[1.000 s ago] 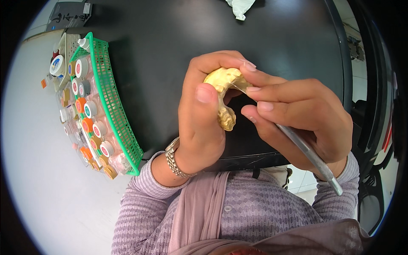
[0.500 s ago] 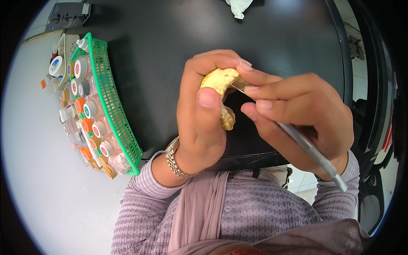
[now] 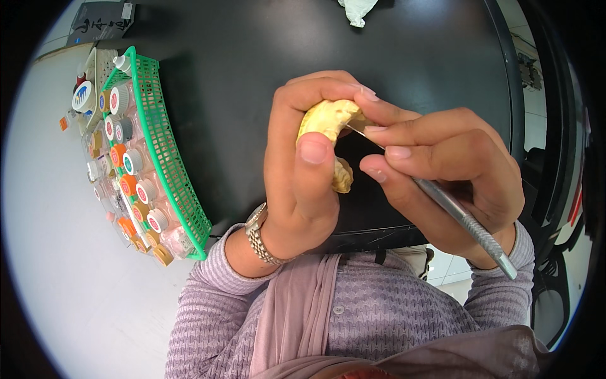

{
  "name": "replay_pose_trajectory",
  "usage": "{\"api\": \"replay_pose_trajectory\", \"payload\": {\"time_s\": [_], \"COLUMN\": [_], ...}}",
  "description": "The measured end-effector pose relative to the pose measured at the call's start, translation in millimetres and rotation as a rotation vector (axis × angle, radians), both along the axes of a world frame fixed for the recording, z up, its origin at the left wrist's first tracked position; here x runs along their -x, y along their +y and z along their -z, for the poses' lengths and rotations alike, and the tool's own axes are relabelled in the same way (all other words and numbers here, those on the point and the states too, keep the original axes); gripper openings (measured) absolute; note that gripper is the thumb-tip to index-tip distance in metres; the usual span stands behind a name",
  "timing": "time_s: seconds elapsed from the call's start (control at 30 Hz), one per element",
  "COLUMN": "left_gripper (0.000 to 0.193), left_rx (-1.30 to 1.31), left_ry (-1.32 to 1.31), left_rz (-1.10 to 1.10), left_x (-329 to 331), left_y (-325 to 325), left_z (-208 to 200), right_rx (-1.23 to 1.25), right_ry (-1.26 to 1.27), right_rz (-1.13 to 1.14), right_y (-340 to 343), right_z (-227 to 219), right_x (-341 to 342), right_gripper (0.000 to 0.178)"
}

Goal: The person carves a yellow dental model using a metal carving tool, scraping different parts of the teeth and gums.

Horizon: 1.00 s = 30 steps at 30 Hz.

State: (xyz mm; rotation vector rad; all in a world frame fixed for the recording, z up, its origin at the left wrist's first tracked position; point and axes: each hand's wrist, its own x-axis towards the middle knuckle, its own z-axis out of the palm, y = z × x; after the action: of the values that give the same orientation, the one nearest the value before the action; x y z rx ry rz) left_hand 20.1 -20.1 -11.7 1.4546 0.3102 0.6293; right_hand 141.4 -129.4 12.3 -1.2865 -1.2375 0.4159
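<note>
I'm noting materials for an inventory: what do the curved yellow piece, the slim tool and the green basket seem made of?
Curved yellow piece: perhaps plaster or resin; opaque, rather dull surface.
Slim tool: most likely metal; silvery sheen, knurled texture.
Green basket: probably moulded plastic; smooth, evenly coloured, regular lattice.

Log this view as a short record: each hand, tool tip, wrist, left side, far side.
left hand: holds curved yellow piece
right hand: holds metal tool, textured handle
tool tip: at piece's inner side; contact unclear
left wrist: watch, metal band
left side: green basket, capped bottles
far side: pale crumpled item
</note>
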Motion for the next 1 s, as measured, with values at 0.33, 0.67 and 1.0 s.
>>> {"api": "replay_pose_trajectory", "payload": {"time_s": [0.33, 0.67, 1.0], "left_gripper": [0.041, 0.04, 0.047], "left_rx": [0.007, 0.12, 0.507], "left_ry": [-0.006, 0.046, -0.106], "left_rz": [0.018, 0.014, 0.001], "left_x": [-1, 0, 3], "left_y": [1, -3, 4], "left_z": [-1, -4, -13], "right_rx": [0.013, 0.114, -0.044], "right_ry": [-0.023, -0.245, 0.058], "right_rz": [0.01, 0.021, 0.023], "right_y": [-1, -6, 6], "right_z": [0, -4, 9], "right_x": [0, -2, -10], "right_gripper": [0.028, 0.027, 0.023]}}
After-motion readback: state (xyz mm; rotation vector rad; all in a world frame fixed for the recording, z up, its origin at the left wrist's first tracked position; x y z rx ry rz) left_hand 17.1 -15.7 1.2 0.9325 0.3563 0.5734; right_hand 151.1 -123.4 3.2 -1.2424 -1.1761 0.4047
